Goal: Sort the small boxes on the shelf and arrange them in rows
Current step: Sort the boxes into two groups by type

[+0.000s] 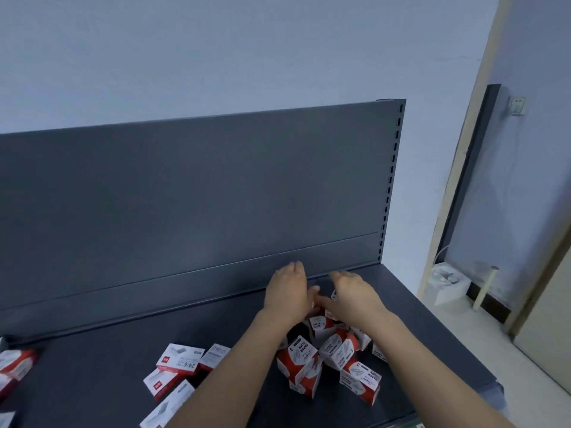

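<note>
A loose pile of red-and-white paper clip boxes (301,361) lies on the dark grey shelf (117,347), right of centre. Flat white-and-red staple boxes (179,361) lie scattered to its left. Both arms reach over the pile toward the back of the shelf. My left hand (289,291) has its fingers stretched toward the back panel and its thumb turned to the right. Close beside it, my right hand (353,296) lies with straight fingers over a paper clip box (334,294), of which only a white corner shows. What the palms touch is hidden.
The grey back panel (185,196) rises just behind the hands. More red-and-white boxes (15,364) lie at the shelf's far left edge. The shelf ends on the right, where a white bin (448,287) stands on the floor beside a doorway.
</note>
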